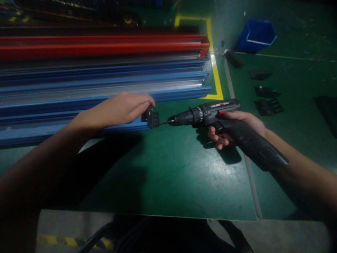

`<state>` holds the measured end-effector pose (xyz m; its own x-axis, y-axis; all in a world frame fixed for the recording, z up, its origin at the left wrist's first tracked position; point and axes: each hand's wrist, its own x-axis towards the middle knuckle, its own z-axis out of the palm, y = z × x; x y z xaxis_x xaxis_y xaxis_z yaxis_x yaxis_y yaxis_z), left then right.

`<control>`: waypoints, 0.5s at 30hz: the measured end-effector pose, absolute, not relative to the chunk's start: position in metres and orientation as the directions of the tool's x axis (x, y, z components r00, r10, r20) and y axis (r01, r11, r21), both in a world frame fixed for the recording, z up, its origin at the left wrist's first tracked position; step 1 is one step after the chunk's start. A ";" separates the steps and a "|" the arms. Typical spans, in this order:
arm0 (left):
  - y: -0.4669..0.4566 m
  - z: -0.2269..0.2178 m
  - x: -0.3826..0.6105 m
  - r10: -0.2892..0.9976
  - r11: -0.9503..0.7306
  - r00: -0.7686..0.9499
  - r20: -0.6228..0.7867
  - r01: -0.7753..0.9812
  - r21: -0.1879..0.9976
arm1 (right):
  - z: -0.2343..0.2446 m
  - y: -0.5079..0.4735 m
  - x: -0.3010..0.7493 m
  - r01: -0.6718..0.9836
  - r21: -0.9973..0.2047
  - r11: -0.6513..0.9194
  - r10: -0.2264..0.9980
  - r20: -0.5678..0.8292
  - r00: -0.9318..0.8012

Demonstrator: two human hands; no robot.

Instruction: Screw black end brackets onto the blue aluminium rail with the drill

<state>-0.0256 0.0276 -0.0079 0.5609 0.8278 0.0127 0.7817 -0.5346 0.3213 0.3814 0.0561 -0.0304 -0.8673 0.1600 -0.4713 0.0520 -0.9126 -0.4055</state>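
My right hand (231,128) is wrapped round the grip of a black cordless drill (210,114). The drill lies level and points left. Its thin bit touches a small black end cap (153,118) fitted on the end of a long blue metal rail (79,128). My left hand (121,109) rests on top of that rail end, fingers curled over it and pressed against the black cap.
Several more blue rails (105,84) and red rails (105,45) lie side by side behind. More black caps (267,105) lie on the green floor at right, near a blue bin (258,35). Yellow floor tape (214,70) runs past the rail ends.
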 end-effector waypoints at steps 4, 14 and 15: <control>0.028 -0.007 -0.025 0.829 -0.530 0.559 0.005 0.782 0.328 | -0.032 0.056 0.382 0.050 -0.412 -0.910 0.160 -0.460 -0.874; 0.028 -0.008 -0.026 0.820 -0.542 0.572 0.016 0.769 0.339 | -0.033 0.058 0.384 0.069 -0.409 -0.910 0.131 -0.443 -0.887; 0.028 -0.008 -0.026 0.820 -0.542 0.571 0.015 0.769 0.339 | -0.034 0.058 0.384 0.069 -0.409 -0.910 0.131 -0.441 -0.888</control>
